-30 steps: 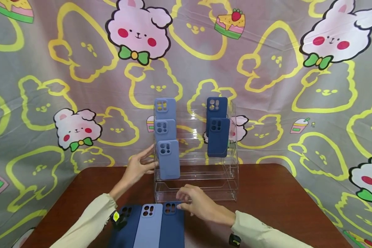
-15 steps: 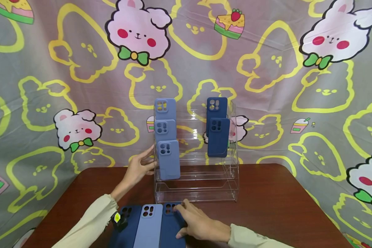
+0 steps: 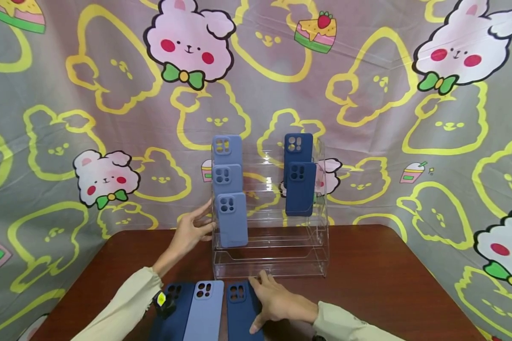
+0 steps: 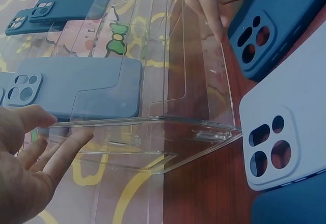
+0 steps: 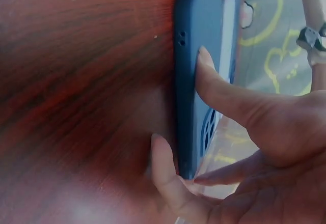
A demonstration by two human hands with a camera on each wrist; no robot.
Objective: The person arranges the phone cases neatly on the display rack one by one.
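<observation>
My left hand [image 3: 190,234] touches the left side panel of a clear acrylic display stand [image 3: 269,271], fingers extended and thumb at the panel's edge. At the table's front, my right hand [image 3: 277,299] holds a dark blue phone case [image 3: 240,310] by its right side. In the right wrist view, the thumb lies on the face of this dark blue case [image 5: 196,40] and a bent finger is at its camera end. Beside it lie a light blue phone case [image 3: 205,312] and another dark blue case [image 3: 175,317], partly covered by the left sleeve.
Light blue cases [image 3: 233,227] stand in a column on the stand's left, across three tiers. Two dark blue cases [image 3: 300,194] stand on its upper right. The brown table [image 3: 367,265] backs onto a patterned cloth [image 3: 367,142].
My right hand has come down from over the stand's front onto the dark blue case. That case has shifted right, leaving a gap beside the light blue one. My left hand stays put.
</observation>
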